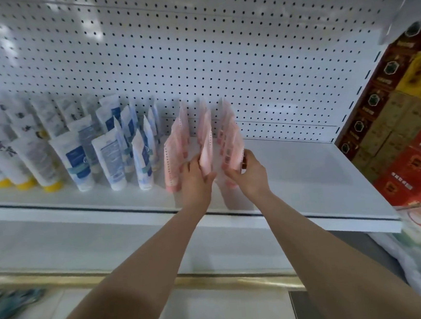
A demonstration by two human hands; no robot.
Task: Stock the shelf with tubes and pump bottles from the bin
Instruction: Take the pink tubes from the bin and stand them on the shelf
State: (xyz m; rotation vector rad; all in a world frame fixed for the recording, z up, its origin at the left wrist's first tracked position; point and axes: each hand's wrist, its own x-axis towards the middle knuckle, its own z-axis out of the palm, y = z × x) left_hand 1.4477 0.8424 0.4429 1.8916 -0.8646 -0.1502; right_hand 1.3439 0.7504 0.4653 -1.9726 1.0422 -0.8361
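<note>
Pink tubes point(176, 149) stand on the white shelf point(306, 177), just right of the white-and-blue tubes point(108, 157). The left hand point(195, 178) curls round one of them near the middle. The right hand point(247, 174) grips a bunch further right (labels too blurred to read).

Pink tubes point(178, 146), white tubes point(108, 154) with blue labels, yellow caps point(53, 187), and a white pegboard point(221, 57) dotted black.

L grip point(194, 179), R grip point(247, 175) bare; forearms point(159, 254) bare.
</note>
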